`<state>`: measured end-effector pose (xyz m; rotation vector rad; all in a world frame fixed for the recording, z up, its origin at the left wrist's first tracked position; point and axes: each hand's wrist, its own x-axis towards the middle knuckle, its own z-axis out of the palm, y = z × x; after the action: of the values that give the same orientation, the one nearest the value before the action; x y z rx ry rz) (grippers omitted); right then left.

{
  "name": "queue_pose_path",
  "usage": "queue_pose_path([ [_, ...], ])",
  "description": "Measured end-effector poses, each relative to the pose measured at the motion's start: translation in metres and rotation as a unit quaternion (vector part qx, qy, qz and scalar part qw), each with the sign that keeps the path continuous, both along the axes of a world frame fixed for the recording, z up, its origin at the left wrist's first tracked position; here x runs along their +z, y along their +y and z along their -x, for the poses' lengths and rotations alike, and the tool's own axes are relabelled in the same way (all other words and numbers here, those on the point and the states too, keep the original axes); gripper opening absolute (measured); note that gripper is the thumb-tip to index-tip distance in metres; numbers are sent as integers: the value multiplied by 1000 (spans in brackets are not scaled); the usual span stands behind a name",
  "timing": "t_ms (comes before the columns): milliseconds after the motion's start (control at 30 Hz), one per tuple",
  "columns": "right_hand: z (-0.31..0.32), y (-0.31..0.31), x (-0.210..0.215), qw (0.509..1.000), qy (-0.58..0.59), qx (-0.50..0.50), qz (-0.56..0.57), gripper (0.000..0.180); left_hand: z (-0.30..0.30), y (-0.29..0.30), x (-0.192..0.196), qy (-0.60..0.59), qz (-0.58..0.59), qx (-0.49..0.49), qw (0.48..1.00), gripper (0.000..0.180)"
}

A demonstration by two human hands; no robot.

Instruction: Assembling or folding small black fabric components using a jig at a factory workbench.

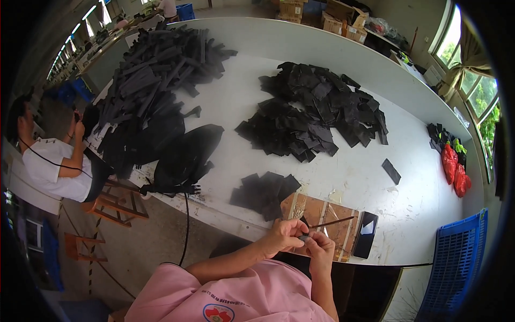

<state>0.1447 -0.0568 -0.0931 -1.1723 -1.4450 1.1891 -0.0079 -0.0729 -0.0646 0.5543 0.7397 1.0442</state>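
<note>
A small dark piece point(304, 238) sits pinched between the two hands, right at the near edge of the white table point(252, 102); the piece is too small to tell what it is; the left hand point(282, 235) curls its fingers around it from one side, and the right hand point(320, 247) presses on it from the other side, so both hands are close together and touching; a thin dark stick point(330, 222) pokes out from the hands and lies over a brown board with shiny tape point(322, 217); the board lies flat on the table just behind the hands; a black phone point(366, 234) lies just beside the board, on the person's right; a small stack of flat black pieces point(263, 192) lies on the other side of the board, touching its corner; farther back on the table is a big heap of black pieces point(316, 112); one black strip point(391, 171) lies alone near that heap; a pile of long dark strips point(155, 70) and a black bag point(185, 155) are at the table's left side; a blue crate point(456, 268) stands off the table's right end; red bags point(455, 167) lie at the far right edge; another person in a white shirt point(53, 166) sits past the table's left side.
</note>
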Motion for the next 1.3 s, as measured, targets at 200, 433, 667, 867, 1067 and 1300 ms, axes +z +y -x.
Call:
queue_pose_path([
  [200, 3, -8, 31, 807, 415, 88, 412, 9, -15, -1, 3, 400, -85, 171, 896, 9],
  [433, -5, 2, 29, 851, 400, 74, 331, 12, 1, 2, 25, -160, 23, -85, 983, 29],
  [667, -11, 5, 49, 959, 258, 50, 108, 4, -27, 5, 40, 101, -108, 72, 986, 31],
  [867, -12, 18, 99, 990, -15, -3, -139, 6, -39, 17, 68, 291, -284, 208, 890, 15],
  [1067, -22, 42, 130, 993, 99, 60, 17, 15, -28, 45, 99, -45, -52, 89, 994, 12],
  [1300, -32, 65, 96, 946, 207, 118, 221, 21, -17, 70, 48, -413, 145, -65, 897, 29],
])
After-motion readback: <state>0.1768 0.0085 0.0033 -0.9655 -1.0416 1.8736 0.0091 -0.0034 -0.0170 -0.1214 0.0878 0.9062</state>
